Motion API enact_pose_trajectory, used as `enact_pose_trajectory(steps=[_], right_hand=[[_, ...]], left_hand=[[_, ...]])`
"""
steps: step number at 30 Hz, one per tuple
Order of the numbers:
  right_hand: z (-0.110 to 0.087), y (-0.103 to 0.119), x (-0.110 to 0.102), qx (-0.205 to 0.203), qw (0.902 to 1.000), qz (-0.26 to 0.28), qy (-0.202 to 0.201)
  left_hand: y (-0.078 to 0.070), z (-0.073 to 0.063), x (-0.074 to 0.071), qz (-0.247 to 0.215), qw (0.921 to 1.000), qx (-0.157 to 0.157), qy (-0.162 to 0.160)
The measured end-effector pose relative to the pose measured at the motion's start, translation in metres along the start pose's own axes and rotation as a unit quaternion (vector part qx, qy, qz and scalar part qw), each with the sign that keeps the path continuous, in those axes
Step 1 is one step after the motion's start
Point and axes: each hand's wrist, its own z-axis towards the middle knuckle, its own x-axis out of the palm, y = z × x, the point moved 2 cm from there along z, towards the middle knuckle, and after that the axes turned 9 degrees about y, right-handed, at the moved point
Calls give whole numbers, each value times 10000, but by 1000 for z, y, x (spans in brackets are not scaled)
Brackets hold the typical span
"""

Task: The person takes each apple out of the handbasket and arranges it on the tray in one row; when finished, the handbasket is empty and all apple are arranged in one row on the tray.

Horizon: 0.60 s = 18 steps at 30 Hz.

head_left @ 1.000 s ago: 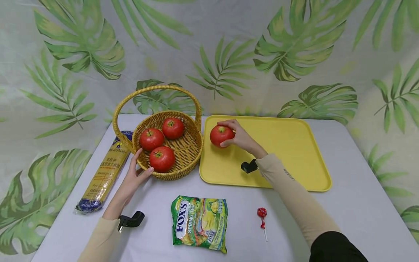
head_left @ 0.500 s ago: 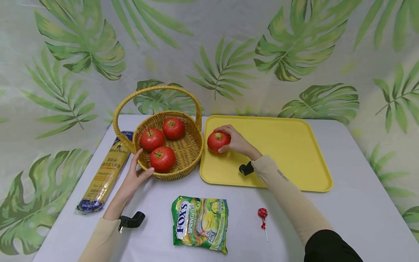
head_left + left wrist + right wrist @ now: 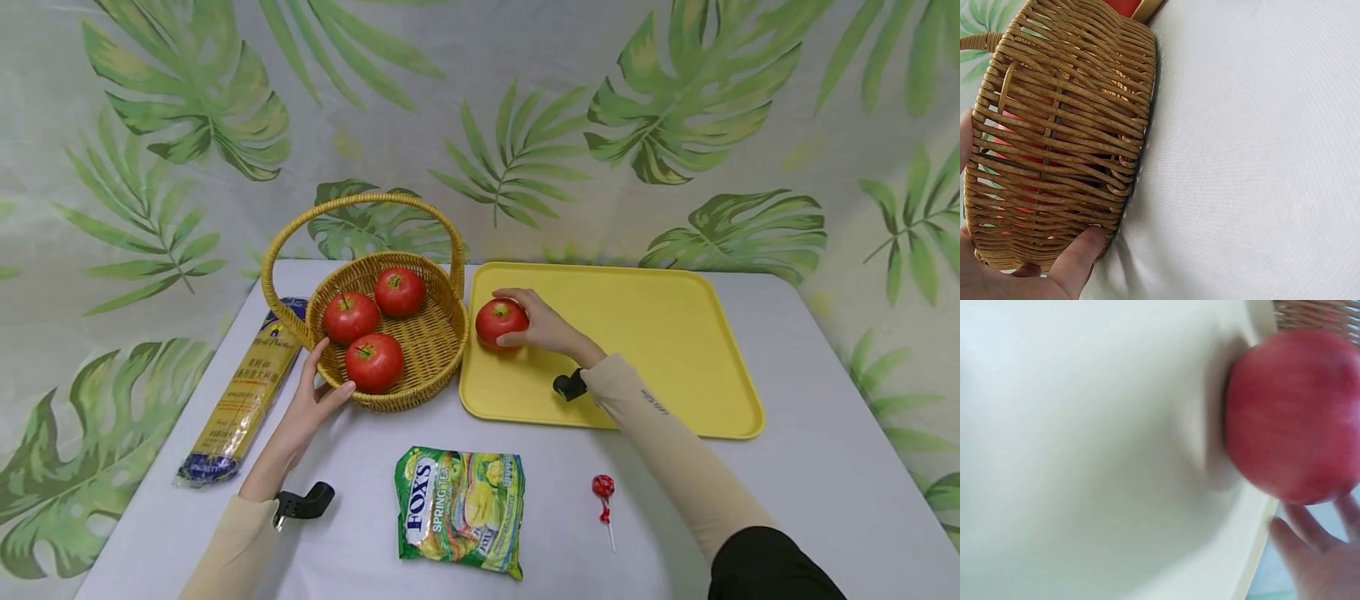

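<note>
My right hand grips a red apple, thumb on the near side and fingers over the far side. The apple is at the left end of the yellow tray; in the right wrist view the apple shows large, close to the tray's pale surface. Beside the tray stands a wicker basket with a tall handle, holding red apples on its left side. My left hand holds the basket by its near left side, fingers spread at the rim. In the left wrist view a finger presses the weave.
A spaghetti packet lies left of the basket. Toward the front are a green bag of Fox's sweets and a red lollipop. A leaf-patterned cloth hangs behind the white table.
The apple in my right hand has moved slightly left and nearer to me on the tray, mostly in the first half second. My left hand keeps its place on the basket.
</note>
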Motion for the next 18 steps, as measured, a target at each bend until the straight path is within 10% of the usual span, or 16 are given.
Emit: enact_pose_trajectory(steps=[9,18], right_hand=[[0,32,-3,-931,9860,1199,-696],[17,74,26,-984,9886,1138,-111]], left_hand=[[-1,-1,1,-31,10000,22,-2],[1,0,1,-38,10000,12,4]])
